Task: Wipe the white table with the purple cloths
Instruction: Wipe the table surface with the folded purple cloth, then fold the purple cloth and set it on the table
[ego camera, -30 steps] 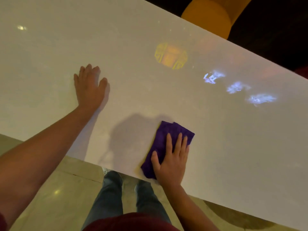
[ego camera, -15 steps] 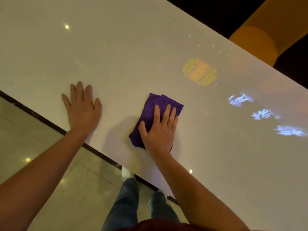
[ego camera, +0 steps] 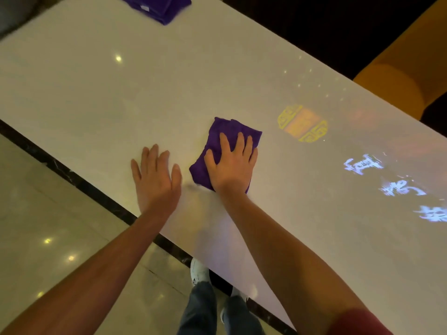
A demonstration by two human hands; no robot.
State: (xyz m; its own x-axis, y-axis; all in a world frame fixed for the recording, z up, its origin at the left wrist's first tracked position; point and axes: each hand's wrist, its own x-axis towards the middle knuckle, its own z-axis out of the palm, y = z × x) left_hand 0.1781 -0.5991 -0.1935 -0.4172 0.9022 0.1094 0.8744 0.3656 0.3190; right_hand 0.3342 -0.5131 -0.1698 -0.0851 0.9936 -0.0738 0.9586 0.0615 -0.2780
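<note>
Our right hand (ego camera: 232, 165) presses flat, fingers spread, on 1 soft folded purple cloth (ego camera: 217, 139) mid glossy white surface (ego camera: 121, 97), left hand (ego camera: 157, 180) open beside; light and limp, it likely slides best under palm pressure.

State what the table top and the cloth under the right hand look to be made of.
White table: looks like polished stone or a stone-like composite, glossy, since it mirrors light spots and faint speckling shows. Purple cloth under the right hand: soft napped fabric, probably microfibre, matte and folded with rounded edges; the weave is too blurred to confirm.
</note>
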